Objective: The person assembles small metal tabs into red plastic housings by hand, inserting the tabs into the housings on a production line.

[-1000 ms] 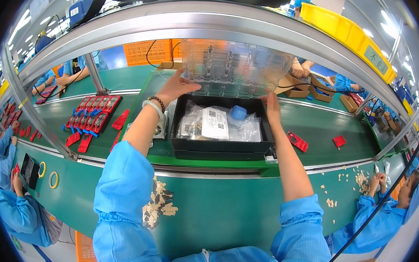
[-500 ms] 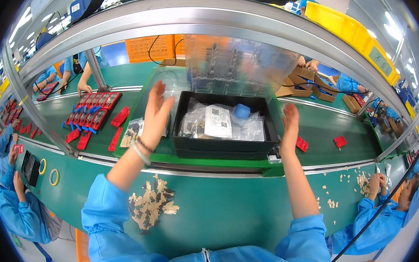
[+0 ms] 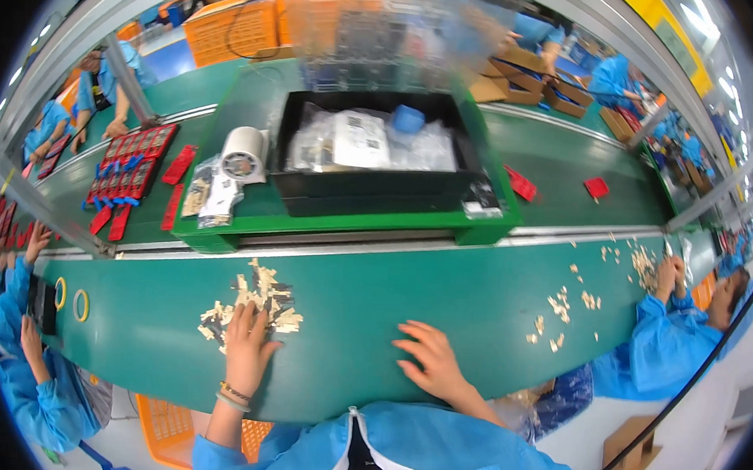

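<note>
My left hand, with bracelets at the wrist, lies fingers apart over the near edge of a heap of small cream and dark pieces. It touches or hovers over some of them; nothing is gripped. Over bare green tabletop, my right hand is spread with nothing in it. Beyond both hands, on a green raised stand, sits a black open box holding clear plastic bags, a white labelled packet and a blue round cap-like thing.
Left of the box are a white roll and small bags. Red trays line the belt. Yellow rings lie at left. Co-workers sit at both sides; more loose pieces lie near the right one. A clear panel rises behind the box.
Both hands have come back from beside the black box to the near tabletop, the left one onto the heap of pieces. My view has shifted, and the white roll now shows.
</note>
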Motion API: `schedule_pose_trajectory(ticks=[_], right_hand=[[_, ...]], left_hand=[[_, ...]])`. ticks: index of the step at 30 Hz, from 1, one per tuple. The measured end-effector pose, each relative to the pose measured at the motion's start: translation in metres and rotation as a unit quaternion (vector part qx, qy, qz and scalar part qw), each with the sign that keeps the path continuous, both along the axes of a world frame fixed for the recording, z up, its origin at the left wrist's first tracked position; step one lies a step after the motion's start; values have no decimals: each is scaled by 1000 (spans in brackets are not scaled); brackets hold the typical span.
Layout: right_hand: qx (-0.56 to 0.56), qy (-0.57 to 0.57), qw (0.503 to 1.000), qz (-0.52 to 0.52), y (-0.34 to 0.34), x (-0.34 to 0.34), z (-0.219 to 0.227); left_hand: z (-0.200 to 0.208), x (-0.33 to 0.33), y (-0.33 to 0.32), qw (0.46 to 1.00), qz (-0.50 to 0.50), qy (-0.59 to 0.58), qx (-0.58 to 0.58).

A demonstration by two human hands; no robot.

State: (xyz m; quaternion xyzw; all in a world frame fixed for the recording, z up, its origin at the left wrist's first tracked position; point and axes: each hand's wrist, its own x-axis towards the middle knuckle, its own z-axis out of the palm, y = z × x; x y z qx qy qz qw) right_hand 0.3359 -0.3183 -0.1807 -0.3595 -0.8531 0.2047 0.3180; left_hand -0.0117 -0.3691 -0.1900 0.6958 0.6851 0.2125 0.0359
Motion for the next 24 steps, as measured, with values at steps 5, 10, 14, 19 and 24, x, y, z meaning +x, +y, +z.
schedule_pose_trajectory(ticks=[5, 10, 14, 19, 24], right_hand=[[69, -7, 998, 0, 19, 4, 20], [152, 65, 961, -222, 57, 61, 26], [36, 238, 899, -367, 152, 136, 5], [138, -83, 915, -370, 268, 178, -21], [131, -203, 918, -314, 305, 220, -49]], left_hand=[[-6, -12, 10, 994, -19, 17, 109], [-6, -15, 14, 980, 73, -36, 184], [-3, -23, 18, 947, 160, -226, 165], [9, -25, 17, 927, 158, -284, 189], [3, -18, 26, 934, 179, -282, 126]])
